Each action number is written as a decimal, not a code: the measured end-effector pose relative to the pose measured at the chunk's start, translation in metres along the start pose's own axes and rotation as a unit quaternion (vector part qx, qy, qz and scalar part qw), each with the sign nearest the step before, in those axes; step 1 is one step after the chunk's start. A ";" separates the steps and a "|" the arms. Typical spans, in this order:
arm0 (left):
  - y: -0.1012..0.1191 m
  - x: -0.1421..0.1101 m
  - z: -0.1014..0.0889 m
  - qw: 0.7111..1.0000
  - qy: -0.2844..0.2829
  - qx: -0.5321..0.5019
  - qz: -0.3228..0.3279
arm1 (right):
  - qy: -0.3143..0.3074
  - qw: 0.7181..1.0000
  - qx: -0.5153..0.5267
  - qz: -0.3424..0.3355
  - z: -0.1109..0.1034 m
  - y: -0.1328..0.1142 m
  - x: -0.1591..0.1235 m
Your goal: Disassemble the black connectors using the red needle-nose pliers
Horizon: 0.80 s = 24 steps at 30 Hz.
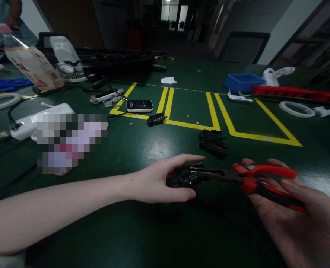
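Note:
My left hand (pixel 159 182) is wrapped round a black plastic part (pixel 183 175), thumb along the near side and fingers along the far side. In my right hand (pixel 296 208) lies a pair of long-nose pliers (pixel 261 178) with red and black handles. The pliers' jaws point left and reach the held part; whether they grip it I cannot tell. Beyond my hands, more black plastic parts (pixel 213 141) lie in a cluster on the green table. Another small black part (pixel 156 118) rests on the yellow tape farther left.
A white device (pixel 139 106) with green lights, a power strip (pixel 43 120) and a bottle (pixel 32 61) stand to the left. A blue bin (pixel 243 82), a red rail (pixel 299 93) and a tape roll (pixel 297 109) lie at the right. A person (pixel 12 16) is at the far left.

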<state>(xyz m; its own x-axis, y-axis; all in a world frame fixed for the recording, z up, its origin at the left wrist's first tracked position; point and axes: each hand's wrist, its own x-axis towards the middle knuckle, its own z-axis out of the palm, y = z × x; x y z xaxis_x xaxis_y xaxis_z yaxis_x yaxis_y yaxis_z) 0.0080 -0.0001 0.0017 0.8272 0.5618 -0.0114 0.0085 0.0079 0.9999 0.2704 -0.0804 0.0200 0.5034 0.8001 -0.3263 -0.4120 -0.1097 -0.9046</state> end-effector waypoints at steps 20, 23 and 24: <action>-0.003 0.002 -0.008 0.999 -0.040 -0.005 -0.005 | 0.004 0.999 -0.030 0.013 0.002 -0.003 -0.011; -0.004 0.002 -0.009 0.999 -0.030 -0.016 -0.007 | 0.024 0.999 -0.041 -0.001 0.000 -0.003 -0.013; -0.004 0.002 -0.009 1.000 -0.023 -0.013 -0.005 | 0.034 0.998 -0.045 -0.011 -0.001 -0.003 -0.013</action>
<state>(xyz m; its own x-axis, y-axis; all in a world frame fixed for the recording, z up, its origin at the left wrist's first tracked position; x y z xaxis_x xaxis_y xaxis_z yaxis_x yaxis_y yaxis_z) 0.0044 0.0082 -0.0024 0.8523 0.5226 -0.0209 0.0034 0.0345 0.9994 0.2654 -0.0913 0.0268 0.5634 0.7614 -0.3207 -0.3315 -0.1472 -0.9319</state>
